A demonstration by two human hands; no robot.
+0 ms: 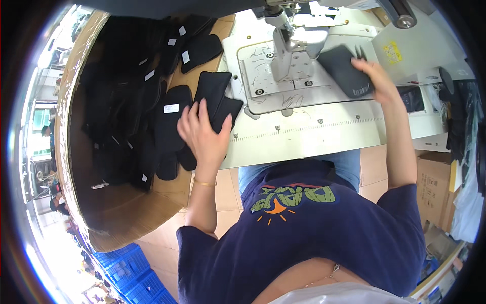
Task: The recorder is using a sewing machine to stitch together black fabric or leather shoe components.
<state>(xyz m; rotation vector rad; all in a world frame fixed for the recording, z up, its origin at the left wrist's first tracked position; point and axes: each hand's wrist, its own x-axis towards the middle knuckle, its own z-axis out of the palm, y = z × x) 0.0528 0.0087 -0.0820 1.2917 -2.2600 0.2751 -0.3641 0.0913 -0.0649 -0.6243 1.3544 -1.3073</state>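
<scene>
Left fingers (203, 109) splay wide over black fabric pieces (214, 87); right fingers (361, 65) clasp a dark piece (342, 70)

Blue crates (126, 264) (seemingly plastic) sit lower left, a cardboard box (433, 186) far right.

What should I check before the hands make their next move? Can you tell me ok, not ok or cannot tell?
1. Right grip has its pad: ok, held at the edge.
2. Left grip away from the sewing machine: ok, fingers spread over other pads.
3. Plate free of scraps: not ok, loose threads lie there.
4. Machine threaded: cannot tell, too small.
</scene>
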